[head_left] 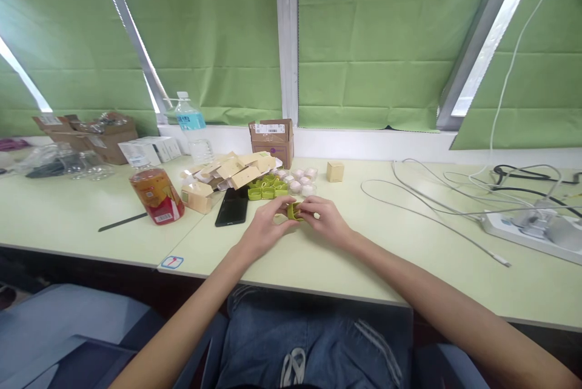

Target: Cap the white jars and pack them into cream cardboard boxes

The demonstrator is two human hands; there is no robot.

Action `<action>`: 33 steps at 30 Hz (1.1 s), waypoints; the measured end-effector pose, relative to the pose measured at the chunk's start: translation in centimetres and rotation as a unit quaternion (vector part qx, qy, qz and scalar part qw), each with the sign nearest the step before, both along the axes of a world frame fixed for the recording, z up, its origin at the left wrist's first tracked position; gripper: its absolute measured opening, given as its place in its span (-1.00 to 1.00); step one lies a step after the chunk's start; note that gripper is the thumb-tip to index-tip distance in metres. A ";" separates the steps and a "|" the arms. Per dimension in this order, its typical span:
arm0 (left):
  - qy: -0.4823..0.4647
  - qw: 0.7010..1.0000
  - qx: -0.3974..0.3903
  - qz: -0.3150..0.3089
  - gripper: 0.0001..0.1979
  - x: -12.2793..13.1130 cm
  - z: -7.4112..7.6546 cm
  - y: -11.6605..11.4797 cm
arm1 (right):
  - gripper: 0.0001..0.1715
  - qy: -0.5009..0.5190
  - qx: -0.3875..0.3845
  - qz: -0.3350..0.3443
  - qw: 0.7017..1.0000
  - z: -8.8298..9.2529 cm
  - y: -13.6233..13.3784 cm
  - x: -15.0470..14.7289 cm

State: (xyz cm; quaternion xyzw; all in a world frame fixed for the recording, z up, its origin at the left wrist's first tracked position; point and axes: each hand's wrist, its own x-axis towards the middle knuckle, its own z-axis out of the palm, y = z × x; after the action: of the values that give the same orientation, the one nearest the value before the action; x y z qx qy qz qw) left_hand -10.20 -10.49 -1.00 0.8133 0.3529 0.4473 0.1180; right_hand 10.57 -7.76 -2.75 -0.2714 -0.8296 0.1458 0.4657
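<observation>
My left hand and my right hand meet just above the pale green table, fingers pinched on one small green paper insert held between them. Right behind the hands lies a heap of more green inserts, several small clear-and-white jars and a pile of little tan cartons. A single assembled tan carton stands apart to the right of the pile.
A black phone lies left of my hands, by a bottle of amber drink and a black pen. A water bottle and brown boxes stand behind. White cables and a power strip lie right.
</observation>
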 end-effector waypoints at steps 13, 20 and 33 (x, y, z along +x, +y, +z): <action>0.004 1.000 0.023 0.011 -0.65 0.2 0.0 -0.3 | -0.75 0.011 -0.001 0.007 1.000 -0.9 0.9 -0.2; -0.013 0.999 0.019 0.029 -0.66 0.2 0.4 -0.4 | -0.70 0.053 -0.159 0.108 0.980 1.6 0.4 1.0; -0.031 0.999 -0.010 -0.008 -0.65 0.0 0.1 -0.3 | -0.83 0.107 -0.234 0.087 0.962 1.5 -0.1 0.3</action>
State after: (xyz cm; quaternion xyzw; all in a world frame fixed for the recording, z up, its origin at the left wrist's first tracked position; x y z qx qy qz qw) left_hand -10.15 -10.75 -0.92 0.8008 0.3470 0.4675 0.1404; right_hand 10.87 -7.86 -1.27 -0.2820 -0.7381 0.4042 0.4608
